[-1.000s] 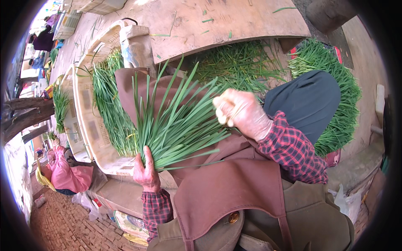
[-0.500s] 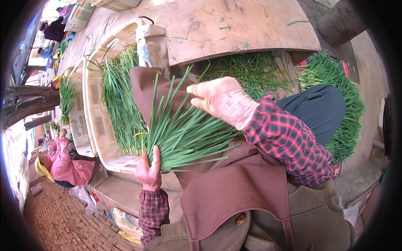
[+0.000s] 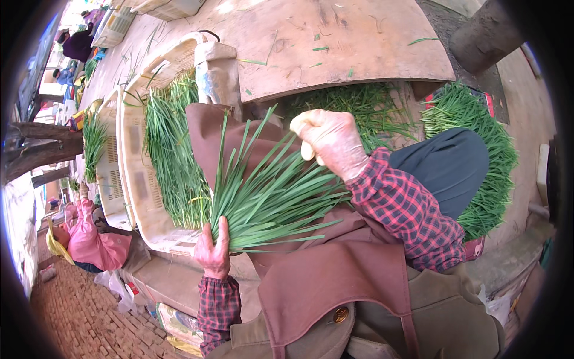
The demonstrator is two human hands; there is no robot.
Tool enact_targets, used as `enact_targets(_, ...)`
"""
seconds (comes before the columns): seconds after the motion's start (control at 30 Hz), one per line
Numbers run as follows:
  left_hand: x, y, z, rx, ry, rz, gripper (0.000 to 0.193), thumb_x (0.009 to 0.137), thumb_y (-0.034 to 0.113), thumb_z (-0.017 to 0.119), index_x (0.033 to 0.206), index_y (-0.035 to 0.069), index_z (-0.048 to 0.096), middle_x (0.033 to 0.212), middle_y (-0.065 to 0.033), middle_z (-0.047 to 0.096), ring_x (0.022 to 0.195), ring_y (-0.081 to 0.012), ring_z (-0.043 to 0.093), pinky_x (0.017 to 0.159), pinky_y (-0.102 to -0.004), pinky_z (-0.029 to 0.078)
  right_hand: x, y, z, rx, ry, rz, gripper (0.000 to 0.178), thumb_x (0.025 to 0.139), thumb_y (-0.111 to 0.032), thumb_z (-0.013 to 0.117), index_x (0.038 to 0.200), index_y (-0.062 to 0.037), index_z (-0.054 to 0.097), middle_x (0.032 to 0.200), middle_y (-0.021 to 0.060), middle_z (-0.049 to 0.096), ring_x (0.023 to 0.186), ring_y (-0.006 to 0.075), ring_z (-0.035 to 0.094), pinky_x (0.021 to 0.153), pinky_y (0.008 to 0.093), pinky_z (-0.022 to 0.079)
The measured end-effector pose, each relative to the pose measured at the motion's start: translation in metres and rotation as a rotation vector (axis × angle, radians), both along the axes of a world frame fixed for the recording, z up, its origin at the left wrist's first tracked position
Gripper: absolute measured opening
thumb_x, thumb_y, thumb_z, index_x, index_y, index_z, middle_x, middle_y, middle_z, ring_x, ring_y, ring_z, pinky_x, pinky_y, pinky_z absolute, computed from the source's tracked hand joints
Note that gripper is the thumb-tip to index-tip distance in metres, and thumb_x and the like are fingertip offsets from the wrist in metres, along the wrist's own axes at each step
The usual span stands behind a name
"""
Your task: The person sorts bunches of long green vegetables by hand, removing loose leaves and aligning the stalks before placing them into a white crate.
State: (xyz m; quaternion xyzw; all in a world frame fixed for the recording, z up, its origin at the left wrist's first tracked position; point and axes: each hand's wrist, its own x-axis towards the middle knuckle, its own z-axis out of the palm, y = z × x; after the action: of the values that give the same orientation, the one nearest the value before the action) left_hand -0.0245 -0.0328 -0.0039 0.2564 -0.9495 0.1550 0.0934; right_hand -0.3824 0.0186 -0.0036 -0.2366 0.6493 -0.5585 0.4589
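A fanned bunch of green chives (image 3: 269, 200) lies across the brown apron (image 3: 338, 281) on my lap, its leaf tips spreading up and to the right. My left hand (image 3: 213, 254) grips the bunch at its base, thumb and a finger showing along the stems. Just above the leaves, on their right side, my right hand (image 3: 335, 140) is closed with its fingers curled in; pale yellow coverings show on the fingertips. Whether anything is pinched in it is hidden.
To my left stands a cream plastic crate (image 3: 136, 161) of chives (image 3: 173, 149). A wooden board (image 3: 335, 45) with leaf scraps lies ahead, loose chives (image 3: 359, 107) under its edge. More chives (image 3: 478, 161) are heaped at right. A person in pink (image 3: 98, 239) sits at far left.
My right hand has moved slightly right, and its fingers, stretched out in a pinch before, are now curled in. My left hand keeps its hold on the chives, a little lower in view.
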Motion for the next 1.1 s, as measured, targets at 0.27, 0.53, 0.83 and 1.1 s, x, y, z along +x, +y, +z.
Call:
enact_targets(0.27,0.002,-0.001,0.001,0.023,0.000,-0.001,0.049,0.081,0.007,0.062,0.129,0.018,0.065,0.105,-0.0178,0.064,0.070,-0.0261,0.062,0.058,-0.0351,0.051,-0.006,0.001,0.003,-0.200,0.288,0.351,0.021,0.094,-0.025,0.064,0.097,-0.0054,0.070,0.072,0.0091,0.068,0.054,0.0168,0.067,0.059,0.0301,0.054)
enact_targets(0.53,0.002,-0.002,0.003,0.034,-0.012,-0.007,0.050,0.082,0.008,0.059,0.130,0.019,0.065,0.105,-0.0173,0.062,0.067,-0.0245,0.058,0.056,-0.0347,0.048,0.017,-0.013,-0.018,-0.256,0.941,0.537,0.025,0.088,-0.028,0.069,0.102,-0.0073,0.074,0.084,0.0115,0.072,0.073,0.0296,0.070,0.065,0.0369,0.057)
enact_targets(0.83,0.000,-0.008,0.015,0.033,-0.080,-0.041,0.054,0.080,0.012,0.057,0.132,0.024,0.064,0.107,-0.0156,0.061,0.064,-0.0215,0.053,0.055,-0.0319,0.046,0.031,-0.019,-0.001,-0.094,-0.020,0.045,0.013,0.092,-0.014,0.067,0.090,-0.0013,0.071,0.058,-0.0003,0.060,0.045,0.0057,0.054,0.039,0.0210,0.039)
enact_targets(1.1,0.004,-0.014,0.018,0.017,-0.078,-0.061,0.055,0.079,0.015,0.057,0.132,0.027,0.064,0.101,-0.0147,0.062,0.061,-0.0204,0.051,0.054,-0.0319,0.045,-0.029,-0.051,0.008,-0.144,0.091,0.158,0.019,0.093,-0.012,0.066,0.105,0.0022,0.071,0.077,0.0031,0.069,0.060,0.0073,0.061,0.057,0.0212,0.048)
